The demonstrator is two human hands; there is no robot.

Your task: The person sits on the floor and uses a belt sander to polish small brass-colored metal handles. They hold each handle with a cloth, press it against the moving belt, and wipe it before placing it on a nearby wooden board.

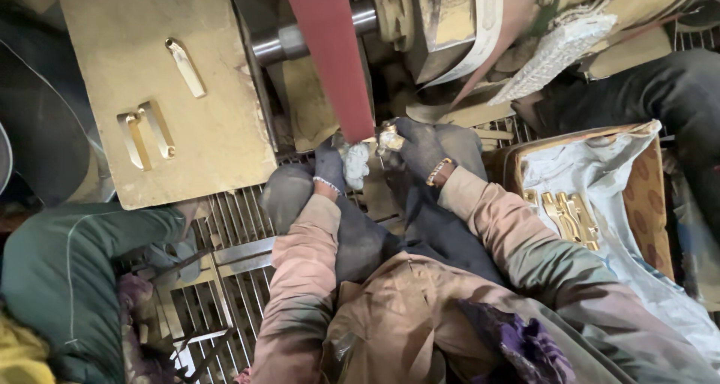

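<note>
Head view: gloved left hand [335,166] and right hand [420,148] both clasp brass piece [390,138] against red sanding belt [334,54]; three on board [161,91], more in box [566,217].

This is looking like a metal-polishing workshop. A dark red abrasive belt [334,61] is running down from twelve o'clock off a grimy steel shaft [300,39] and a dust-caked machine housing [450,16]. At ten o'clock, a dusty tan board [217,129] is carrying gold-coloured brass handles [146,133]. At three o'clock, more brass pieces [566,215] are lying in a paper-lined box [652,189]. A steel floor grating [225,279] is showing below.
</note>
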